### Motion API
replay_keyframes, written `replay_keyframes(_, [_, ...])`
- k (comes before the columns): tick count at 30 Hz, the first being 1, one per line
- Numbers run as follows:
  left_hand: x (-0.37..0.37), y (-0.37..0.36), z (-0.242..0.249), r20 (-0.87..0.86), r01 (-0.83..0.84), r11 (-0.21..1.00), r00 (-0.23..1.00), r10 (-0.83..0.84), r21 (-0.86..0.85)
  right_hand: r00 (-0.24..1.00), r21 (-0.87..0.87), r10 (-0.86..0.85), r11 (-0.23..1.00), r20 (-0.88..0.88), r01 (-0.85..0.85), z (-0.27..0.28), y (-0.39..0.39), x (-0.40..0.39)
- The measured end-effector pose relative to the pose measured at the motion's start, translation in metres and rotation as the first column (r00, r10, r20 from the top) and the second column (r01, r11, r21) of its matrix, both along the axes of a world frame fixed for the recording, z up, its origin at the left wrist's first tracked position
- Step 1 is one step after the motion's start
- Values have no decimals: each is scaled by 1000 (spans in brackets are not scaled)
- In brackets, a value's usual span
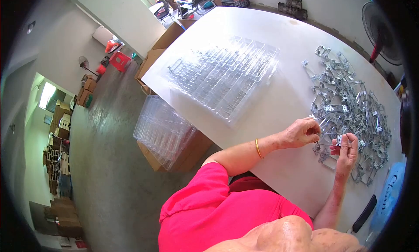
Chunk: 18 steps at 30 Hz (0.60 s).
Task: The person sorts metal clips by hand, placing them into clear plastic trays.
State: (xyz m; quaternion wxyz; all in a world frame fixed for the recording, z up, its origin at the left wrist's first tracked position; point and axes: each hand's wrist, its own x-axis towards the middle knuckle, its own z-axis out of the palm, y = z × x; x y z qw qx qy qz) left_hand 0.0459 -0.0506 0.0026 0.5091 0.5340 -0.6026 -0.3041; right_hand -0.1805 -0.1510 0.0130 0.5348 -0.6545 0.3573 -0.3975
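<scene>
Over the near left side of a pile of metal brackets (pixel 336 84), my two hands hold one wire-and-bracket piece (pixel 329 134) between them. My left hand (pixel 302 133), with a gold bangle at its wrist, pinches the wire end with closed fingers. My right hand (pixel 346 151) has its fingers closed around the small bracket end. Further left on the white table (pixel 279 103) lies a clear plastic tray (pixel 227 77) with rows of compartments; metal pieces show in its far left part, and glare hides some detail.
Clear trays (pixel 161 125) rest on a cardboard box (pixel 192 154) beside the table's left edge. A black-handled tool (pixel 364 213) and a blue plastic package (pixel 390 193) are at the near right. A fan (pixel 380 34) stands past the far right edge.
</scene>
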Motion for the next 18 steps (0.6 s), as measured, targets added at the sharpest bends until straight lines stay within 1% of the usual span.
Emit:
replay_keyframes(1, [0,1,2,-8,-2,1000,1000,2,-4,999,34,-10,999,34,9,2,1,1])
replay_keyframes(2, [-1,1,3,-1,-3,1000,1000,3,-6,999,32,-9,999,40,8,5,3,4])
replay_keyframes(4, [-3,1,8,-99,-25,1000,995,27,17,969,-50,-209,975,134,217,16,9,13])
replay_keyframes(5, [-4,1,12,-90,-23,1000,996,25,15,967,-49,-210,974,144,219,21,9,12])
replay_keyframes(7, [-5,2,23,-172,-56,998,983,62,39,950,-22,-254,965,182,262,28,9,10])
replay_keyframes(8, [-6,2,29,-165,-58,998,984,64,40,949,-18,-252,965,189,260,28,8,9])
replay_keyframes(10, [-6,3,42,-160,-88,994,982,98,71,966,-36,-208,976,152,216,22,4,6])
replay_keyframes(11, [-6,4,49,-139,-105,993,984,111,45,966,-35,-205,976,159,213,16,2,7])
replay_keyframes(12, [-5,5,56,-132,-108,993,985,113,43,976,-44,-137,988,171,147,6,2,9])
replay_keyframes(13, [-3,9,65,-197,-100,993,974,109,55,981,-55,-70,995,182,81,-1,3,11])
replay_keyframes(14, [0,13,74,-262,-91,994,959,106,67,980,-56,-68,995,187,80,-2,8,14])
replay_keyframes(15, [6,17,82,-242,-119,992,962,128,52,985,-50,12,999,174,-3,1,17,19])
replay_keyframes(16, [11,26,101,-209,-157,987,965,159,24,982,-44,94,995,163,-88,2,27,25])
replay_keyframes(18, [33,39,128,-31,-289,957,957,288,-26,984,-44,107,994,145,-102,-1,44,35])
